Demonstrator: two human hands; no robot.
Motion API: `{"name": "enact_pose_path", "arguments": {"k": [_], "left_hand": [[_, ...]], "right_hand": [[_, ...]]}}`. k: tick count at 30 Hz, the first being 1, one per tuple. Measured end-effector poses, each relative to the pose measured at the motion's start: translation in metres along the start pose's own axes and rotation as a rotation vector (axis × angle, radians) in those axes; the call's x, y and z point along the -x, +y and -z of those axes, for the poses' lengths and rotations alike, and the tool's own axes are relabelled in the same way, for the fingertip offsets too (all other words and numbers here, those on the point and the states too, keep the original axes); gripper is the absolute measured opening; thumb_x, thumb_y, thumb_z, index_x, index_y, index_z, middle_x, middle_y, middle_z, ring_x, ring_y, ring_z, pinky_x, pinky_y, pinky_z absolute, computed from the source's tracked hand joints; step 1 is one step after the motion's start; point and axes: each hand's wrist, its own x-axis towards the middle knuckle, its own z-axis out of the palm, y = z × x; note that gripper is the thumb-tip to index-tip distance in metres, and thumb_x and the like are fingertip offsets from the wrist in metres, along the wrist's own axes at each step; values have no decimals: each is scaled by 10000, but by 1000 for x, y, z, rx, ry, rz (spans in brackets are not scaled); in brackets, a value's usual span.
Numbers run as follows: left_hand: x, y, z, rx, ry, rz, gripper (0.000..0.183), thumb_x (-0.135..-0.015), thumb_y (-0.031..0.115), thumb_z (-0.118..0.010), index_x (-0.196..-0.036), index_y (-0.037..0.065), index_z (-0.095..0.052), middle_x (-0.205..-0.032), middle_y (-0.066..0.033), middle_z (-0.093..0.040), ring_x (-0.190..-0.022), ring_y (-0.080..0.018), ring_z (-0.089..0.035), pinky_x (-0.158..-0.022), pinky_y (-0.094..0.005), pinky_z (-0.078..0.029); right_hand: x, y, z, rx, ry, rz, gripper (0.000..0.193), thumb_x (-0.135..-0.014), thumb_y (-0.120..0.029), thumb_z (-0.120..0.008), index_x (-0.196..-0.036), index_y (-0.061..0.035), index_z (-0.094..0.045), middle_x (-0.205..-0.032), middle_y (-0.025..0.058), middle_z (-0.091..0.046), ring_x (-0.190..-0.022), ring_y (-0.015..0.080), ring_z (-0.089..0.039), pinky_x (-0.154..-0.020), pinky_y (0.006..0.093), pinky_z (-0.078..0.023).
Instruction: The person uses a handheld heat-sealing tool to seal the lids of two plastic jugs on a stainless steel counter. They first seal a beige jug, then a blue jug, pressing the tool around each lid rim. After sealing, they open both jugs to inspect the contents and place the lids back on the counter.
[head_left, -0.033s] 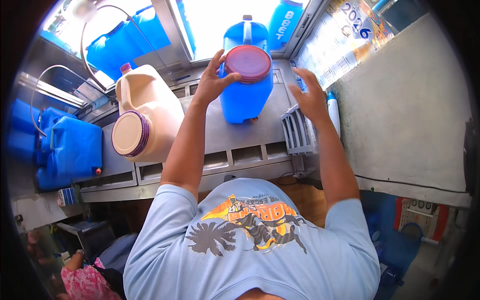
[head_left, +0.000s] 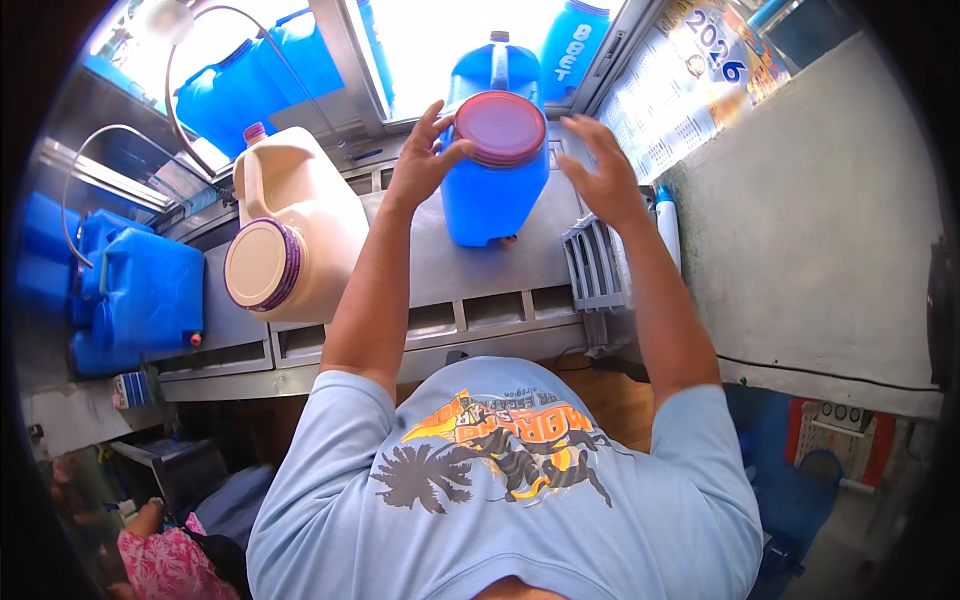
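Left hand (head_left: 415, 168) — thumb and fingers spread wide — is at the left edge of the broad, round, dull-red lid (head_left: 500, 125), contact hard to tell, while the right hand (head_left: 603, 172), fingers loosely parted, hovers empty beyond its right side. That lid, flat-topped with a ridged rim, caps a bright blue plastic water jug (head_left: 492, 205) with a moulded handle (head_left: 498, 68), on the metal counter (head_left: 430, 260).

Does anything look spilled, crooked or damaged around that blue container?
Nothing stands out: the red lid looks evenly seated on the blue container, the cream container is capped too, and no spill shows on the metal counter.
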Motion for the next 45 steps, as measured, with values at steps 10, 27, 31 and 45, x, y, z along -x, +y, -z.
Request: {"name": "enact_pose_path", "arguments": {"k": [10, 27, 31, 45], "left_hand": [[151, -21, 13, -271, -35, 44, 916, -817, 387, -842, -1547, 114, -361, -1457, -197, -533, -1339, -337, -527, -1105, -441, -432], [202, -21, 42, -363, -63, 168, 884, -826, 432, -812, -1530, 106, -389, -1494, -209, -494, -1380, -362, -485, -1118, -444, -419], [167, -16, 27, -370, -32, 64, 960, -788, 427, -856, -1554, 130, -361, -1509, -177, -490, -1352, -339, -514, -1117, -454, -423], [17, 5, -31, -450, 171, -308, 1441, -523, 417, -996, -1611, 83, -112, -1495, -218, -467, -1379, -413, -443, -1136, -503, -374]], "right_hand": [[-105, -44, -84, 391, -426, -24, 734, -888, -695, -554, -1416, -185, -580, -1511, 168, -495, -1418, 338, -442, -1162, 502, -345], [-100, -39, -96, 468, -330, -65, 729, -879, -681, -582, -1419, -192, -569, -1439, 174, -534, -1368, 384, -459, -1112, 550, -376], [-102, -23, -92, 377, -370, 139, 685, -877, -648, -616, -1405, -213, -583, -1437, 169, -542, -1354, 380, -477, -1119, 513, -385], [-121, -24, -80, 221, -472, 194, 665, -863, -616, -648, -1330, -143, -626, -1288, 190, -612, -1212, 400, -553, -1061, 508, -427]]}}
